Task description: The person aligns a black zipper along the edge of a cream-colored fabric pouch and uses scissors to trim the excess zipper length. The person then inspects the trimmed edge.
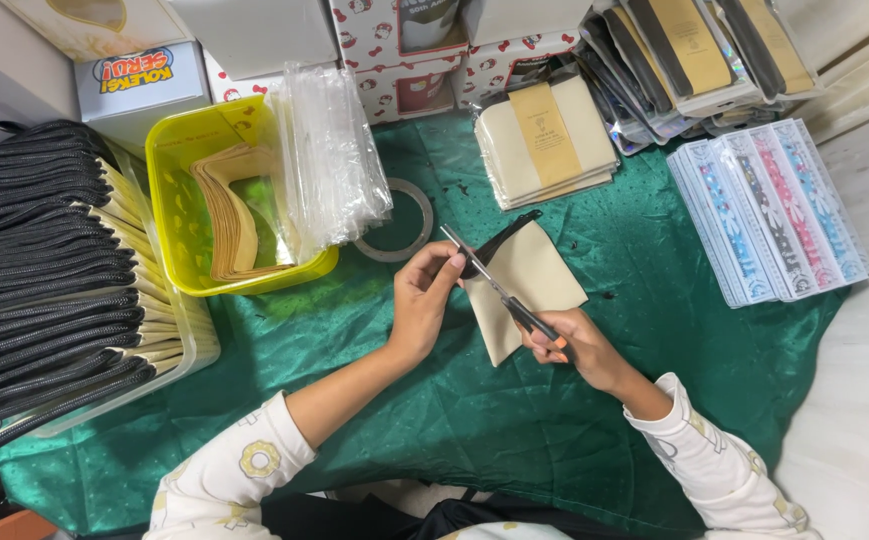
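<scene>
My left hand [422, 300] pinches the upper left edge of a beige fabric pouch [534, 285] with a black zipper strip along its top. My right hand [574, 345] grips a pair of scissors [499, 290] by its dark and orange handles. The blades point up and left, across the pouch toward my left fingertips. All of this is above a green cloth [454, 400].
A yellow tub [169, 200] with tan paper bands and a stack of clear plastic bags [339, 160] stands at left. A tape roll [394, 220], a bin of black-zippered pouches [44, 290], banded beige pouches [544, 140] and patterned flat packs [769, 210] surround the cloth.
</scene>
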